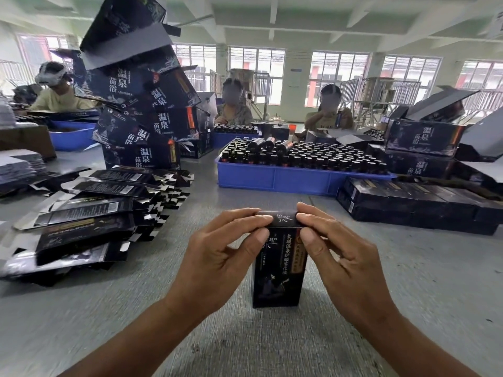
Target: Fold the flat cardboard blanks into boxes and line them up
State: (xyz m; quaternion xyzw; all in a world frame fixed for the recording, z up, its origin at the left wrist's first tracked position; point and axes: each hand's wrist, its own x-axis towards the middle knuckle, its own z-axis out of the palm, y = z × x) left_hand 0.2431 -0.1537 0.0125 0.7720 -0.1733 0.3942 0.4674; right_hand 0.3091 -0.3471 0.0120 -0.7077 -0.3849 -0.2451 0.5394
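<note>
Box in hand: your box (279, 265) stands upright on the table (272, 349), right in front of you, already squared up; only the top flap looks left to press shut.
Left hand: your left hand (217, 257) pinches the top-left end of the box, fingers curled over the flap, thumb on the front face.
Right hand: your right hand (343, 254) mirrors it on the top-right end, fingers on the flap and thumb on the front.
Done so far: to your right, near the table edge, finished boxes (413, 205) lie side by side in a row. I judge that this is the line-up your box joins.
Left to do: a fanned heap of flat blanks (89, 213) lies to your left, so plenty of folding remains. I cannot count them.
Further back: a blue crate (299, 179) of dark bottles (307, 156) sits past the box, well apart from it.
Far left: a leaning tower of large cartons (141, 104) rises behind the blanks.
Across the table: other people (328, 112) sit working.
</note>
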